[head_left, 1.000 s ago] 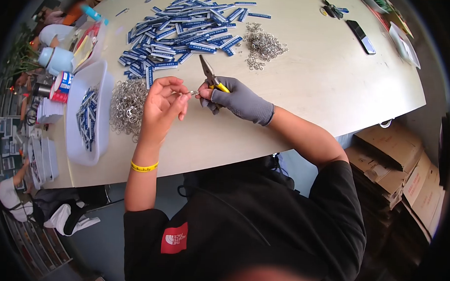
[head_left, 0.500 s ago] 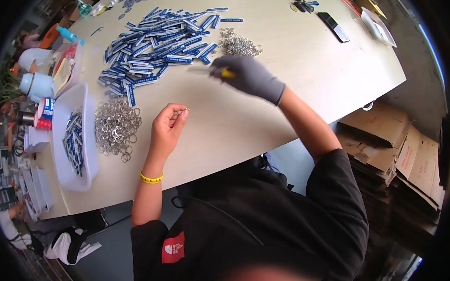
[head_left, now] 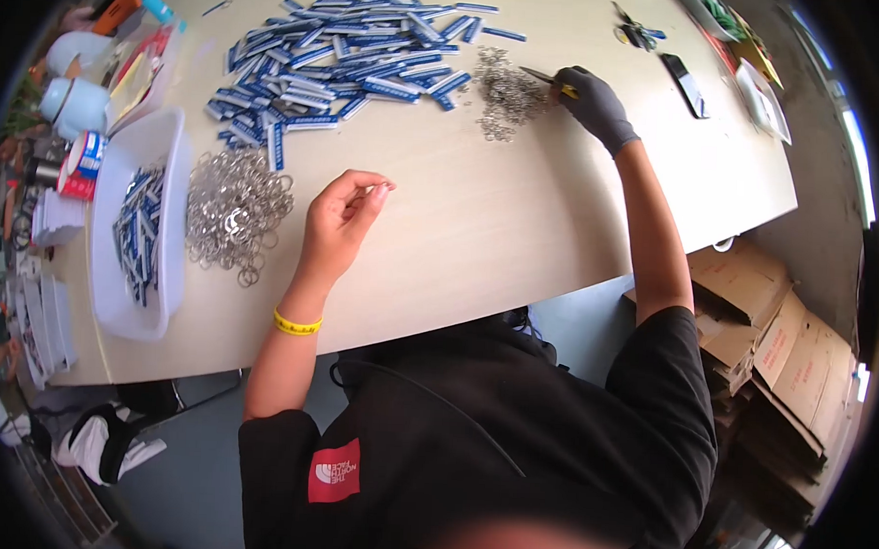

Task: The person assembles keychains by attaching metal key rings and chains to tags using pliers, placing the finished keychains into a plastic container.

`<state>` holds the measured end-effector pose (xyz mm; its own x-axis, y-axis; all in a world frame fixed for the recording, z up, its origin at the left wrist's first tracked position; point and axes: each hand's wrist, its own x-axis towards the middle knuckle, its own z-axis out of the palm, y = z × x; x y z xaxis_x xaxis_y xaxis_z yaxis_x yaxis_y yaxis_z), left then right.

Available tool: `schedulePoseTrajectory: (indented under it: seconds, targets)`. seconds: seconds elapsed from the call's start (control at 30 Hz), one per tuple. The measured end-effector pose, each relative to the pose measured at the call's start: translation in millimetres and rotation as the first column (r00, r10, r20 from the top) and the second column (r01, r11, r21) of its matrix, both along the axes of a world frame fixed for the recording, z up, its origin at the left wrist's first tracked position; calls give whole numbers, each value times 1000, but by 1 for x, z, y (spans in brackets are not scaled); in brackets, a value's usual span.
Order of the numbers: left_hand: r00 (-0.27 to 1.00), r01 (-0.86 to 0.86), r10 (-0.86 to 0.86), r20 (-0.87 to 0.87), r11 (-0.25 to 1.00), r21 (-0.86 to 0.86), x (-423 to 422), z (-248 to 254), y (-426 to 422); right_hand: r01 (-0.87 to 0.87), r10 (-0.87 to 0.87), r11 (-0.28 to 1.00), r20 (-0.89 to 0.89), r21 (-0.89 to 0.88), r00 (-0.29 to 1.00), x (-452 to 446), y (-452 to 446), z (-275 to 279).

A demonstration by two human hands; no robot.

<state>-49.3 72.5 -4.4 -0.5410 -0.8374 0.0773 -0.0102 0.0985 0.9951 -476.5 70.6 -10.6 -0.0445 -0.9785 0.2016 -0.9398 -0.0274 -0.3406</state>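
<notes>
My right hand [head_left: 596,110], in a grey glove, is closed around pointed pliers [head_left: 537,76] with yellow on the handle. Their tip reaches over the right side of a heap of small metal links [head_left: 505,95]. My left hand [head_left: 339,225] is bare and hovers above the table with thumb and index finger pinched together. A tiny thing seems to be at the fingertips, too small to name. Beside it on the left lie many metal split rings [head_left: 236,211]. Beyond both hands spreads a pile of blue and white strip tags [head_left: 346,53].
A white plastic bin [head_left: 177,236] with several tags inside stands at the table's left. A phone [head_left: 685,87], a bunch of keys or tools [head_left: 636,30] and a white tray [head_left: 761,102] lie at the far right. Flattened cardboard boxes [head_left: 795,355] are stacked beside the table.
My right hand has moved right and away from me with the pliers, from near the tags to the small metal links. My left hand stays pinched in about the same place. The view has shifted slightly.
</notes>
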Motion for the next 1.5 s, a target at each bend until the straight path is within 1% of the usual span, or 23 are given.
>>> schedulePoseTrajectory:
  seconds: [0.07, 0.1, 0.13, 0.17, 0.23, 0.27, 0.3, 0.33, 0.4, 0.43, 0.57, 0.83, 0.93, 1.03, 1.13, 1.17, 1.27, 1.3, 1.33, 1.37, 1.4, 1.47, 1.5]
  targets:
    - [999, -12, 10, -31, 998, -54, 0, 1, 2, 163, -178, 981, 146, 105, 973, 35, 2, 22]
    - [999, -14, 12, -34, 997, -76, -2, 3, 3, 82, -103, 994, 400, 70, 910, 50, 2, 21]
    - [999, -10, 6, -37, 996, -93, -1, 2, 4, 19, -30, 1000, 625, 25, 780, 68, 4, 18]
    - [1000, 9, -11, -21, 993, -117, 1, -1, 3, -22, 35, 999, 805, -27, 593, 88, 12, 17]
    - [1000, 5, -5, -1, 992, -128, 3, 0, 4, -249, 122, 968, 913, -23, 390, 145, 32, 43]
    - [1000, 4, -3, 7, 991, -136, 3, 1, 4, -313, 142, 950, 897, -5, 418, 163, 35, 40]
    - [1000, -12, 12, -1, 983, -183, 3, 0, 4, -336, 122, 942, 908, 22, 401, 183, 42, 44]
    - [1000, -29, 27, -11, 973, -230, 2, -1, 4, -370, 163, 929, 869, 24, 468, 195, 43, 40]
    - [998, -58, 60, -4, 936, -346, 1, -5, 5, -367, 163, 929, 832, 52, 530, 213, 47, 40]
    - [997, -68, 80, 11, 907, -416, 0, -6, 6, -347, 144, 937, 875, 29, 462, 219, 49, 38]
    - [986, -53, 141, 92, 779, -624, -1, -3, 7, -356, 143, 933, 869, 40, 473, 220, 49, 34]
    - [979, -10, 156, 128, 670, -742, 0, 0, 5, -360, 158, 931, 834, 51, 528, 220, 52, 34]
    - [978, -5, 164, 129, 639, -769, -1, -1, 5, -304, 214, 953, 752, -19, 623, 225, 56, 32]
    - [966, -4, 201, 163, 642, -767, -1, 0, 7, -310, 382, 922, 418, -231, 824, 223, 56, 28]
    - [955, 6, 231, 188, 617, -787, 1, -1, 6, -300, 399, 910, 407, -286, 822, 230, 59, 35]
    - [952, 9, 240, 191, 602, -798, 2, -2, 6, -277, 358, 933, 488, -232, 796, 232, 60, 35]
    - [960, -75, 256, 110, 619, -781, 0, 5, 9, -357, 240, 933, 813, -43, 530, 229, 52, 28]
    - [963, -106, 253, 88, 661, -743, 1, 3, 7, -419, 252, 908, 825, -21, 505, 225, 45, 35]
    - [965, -136, 253, 65, 701, -700, 3, -2, 5, -383, 296, 921, 775, -76, 559, 222, 34, 35]
    - [966, -166, 255, 44, 739, -653, 5, -4, 5, -328, 346, 934, 591, -143, 729, 216, 16, 35]
    - [963, -176, 265, 49, 757, -629, 7, -1, 5, -287, 353, 932, 372, -222, 859, 209, -4, 34]
    - [958, -197, 283, 56, 785, -587, 9, 9, 2, -141, 151, 983, 84, -114, 985, 201, -40, 32]
    - [960, -207, 279, 33, 782, -587, 9, 7, 0, -156, 157, 983, -1, -99, 988, 198, -52, 29]
